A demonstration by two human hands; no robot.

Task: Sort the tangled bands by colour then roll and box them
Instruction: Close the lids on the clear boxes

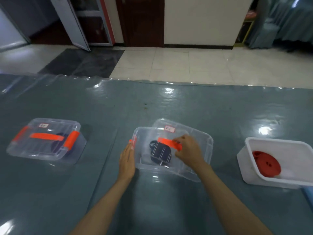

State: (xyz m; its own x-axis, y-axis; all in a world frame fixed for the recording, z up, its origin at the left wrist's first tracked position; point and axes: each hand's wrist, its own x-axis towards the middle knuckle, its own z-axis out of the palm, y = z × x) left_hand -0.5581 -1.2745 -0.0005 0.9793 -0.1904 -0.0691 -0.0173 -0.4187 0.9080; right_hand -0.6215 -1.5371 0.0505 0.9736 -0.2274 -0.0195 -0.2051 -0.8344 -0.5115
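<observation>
On the grey-green table (186, 106), centre, your right hand (188, 150) has its fingers curled round the orange handle (169, 144) of a clear lid (162, 150), thumb and fingertips pinching the handle's right end. That lid sits skewed over the clear middle box (201, 148), its left edge overhanging the box, not seated. Your left hand (127, 160) is flat, fingers straight and together, pressed against the lid's left edge just beside the orange clip (133, 141); fingertips touch the clip area. Dark blue rolled band (160, 154) lies inside the middle box, directly under the lid and below your right fingers, not touched by either hand.

Left, well apart: a second clear box (45, 141), lid closed, orange handle and both side clips down, something dark inside, colour hard to tell.

Right, near the table edge: a white open tub (254, 150), tilted toward you, with a red rolled band (267, 164) lying in it.

Behind the table: tiled floor (186, 65), a dark mat (81, 62).
</observation>
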